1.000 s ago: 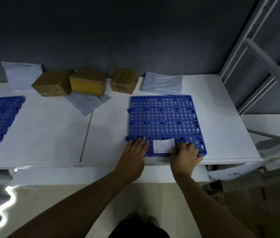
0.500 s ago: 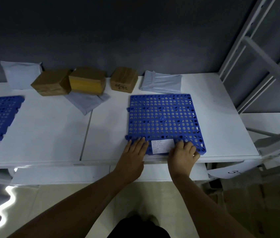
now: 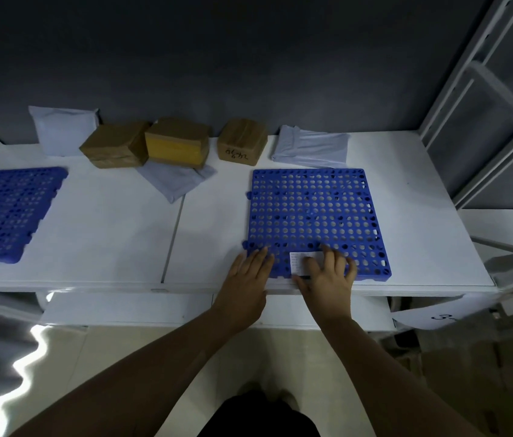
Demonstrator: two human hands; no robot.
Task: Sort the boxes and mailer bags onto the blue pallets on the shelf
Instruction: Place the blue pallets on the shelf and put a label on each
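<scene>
A blue perforated pallet (image 3: 313, 212) lies on the white shelf (image 3: 116, 234), right of centre. A white label (image 3: 299, 261) sits on its near edge. My left hand (image 3: 247, 279) rests flat at the pallet's near left corner, fingers straight. My right hand (image 3: 327, 275) lies spread over the label and near edge. A second blue pallet (image 3: 6, 212) lies at the far left. Along the back stand three brown boxes (image 3: 116, 148) (image 3: 178, 143) (image 3: 242, 140) and three pale mailer bags (image 3: 61, 130) (image 3: 175, 182) (image 3: 310, 146).
A grey wall rises behind the shelf. White rack uprights and braces (image 3: 482, 99) stand at the right. A lower white shelf (image 3: 123, 307) juts out beneath, with a paper sheet marked with a number (image 3: 431, 313) at its right.
My right hand has slid left and forward, and now covers part of the white label. My left hand has stayed at the pallet's near left corner.
</scene>
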